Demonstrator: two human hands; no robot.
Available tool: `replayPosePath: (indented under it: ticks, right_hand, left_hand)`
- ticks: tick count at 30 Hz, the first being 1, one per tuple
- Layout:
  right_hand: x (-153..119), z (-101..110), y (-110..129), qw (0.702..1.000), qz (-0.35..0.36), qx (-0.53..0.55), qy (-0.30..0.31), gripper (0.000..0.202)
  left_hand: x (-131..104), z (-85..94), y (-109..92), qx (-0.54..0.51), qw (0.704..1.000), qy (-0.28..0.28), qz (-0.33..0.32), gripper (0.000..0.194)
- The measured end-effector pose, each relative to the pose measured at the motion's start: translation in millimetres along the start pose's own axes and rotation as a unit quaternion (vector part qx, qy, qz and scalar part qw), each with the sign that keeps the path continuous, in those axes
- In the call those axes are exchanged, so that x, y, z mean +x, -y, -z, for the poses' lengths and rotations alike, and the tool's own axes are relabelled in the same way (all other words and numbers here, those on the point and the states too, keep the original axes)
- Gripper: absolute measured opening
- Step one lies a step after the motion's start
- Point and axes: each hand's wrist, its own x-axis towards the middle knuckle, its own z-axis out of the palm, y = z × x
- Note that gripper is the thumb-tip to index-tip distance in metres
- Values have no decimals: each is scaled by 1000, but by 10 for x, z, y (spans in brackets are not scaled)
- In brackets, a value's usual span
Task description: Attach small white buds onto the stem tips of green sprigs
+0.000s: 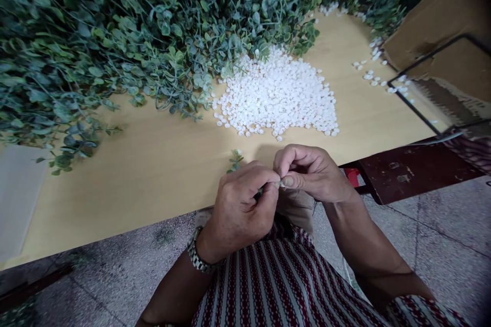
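My left hand [245,207], with a metal watch [196,253] on its wrist, is closed around an artificial leaf sprig. Green leaves of this sprig [235,160] stick out beyond the knuckles, and its stem is mostly hidden in the fist. My right hand [316,173] pinches a small white piece [282,183] between thumb and forefinger, right against the left fingertips. Fingers cover most of that piece. Just beyond both hands, a heap of small round white plastic pieces [276,94] lies spread on the tabletop [153,163].
A thick mass of artificial greenery [161,25] covers the table's far side. On the right stand a torn cardboard box [445,30] and a black wire frame [416,110], with scattered white pieces nearby. A pale sheet [19,194] lies at left. Below right is a dark red bench [418,171].
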Motion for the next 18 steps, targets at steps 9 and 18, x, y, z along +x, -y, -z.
replayPosePath:
  ticks: [9, 18]
  right_hand:
    - [-276, -73, 117, 980, 54, -188, -37, 7]
    - [-495, 277, 207, 929, 139, -273, -207, 7]
  left_hand:
    - [-117, -70, -7, -65, 997, -4, -29, 12]
    - [-357, -432, 301, -80, 967, 242, 10, 18]
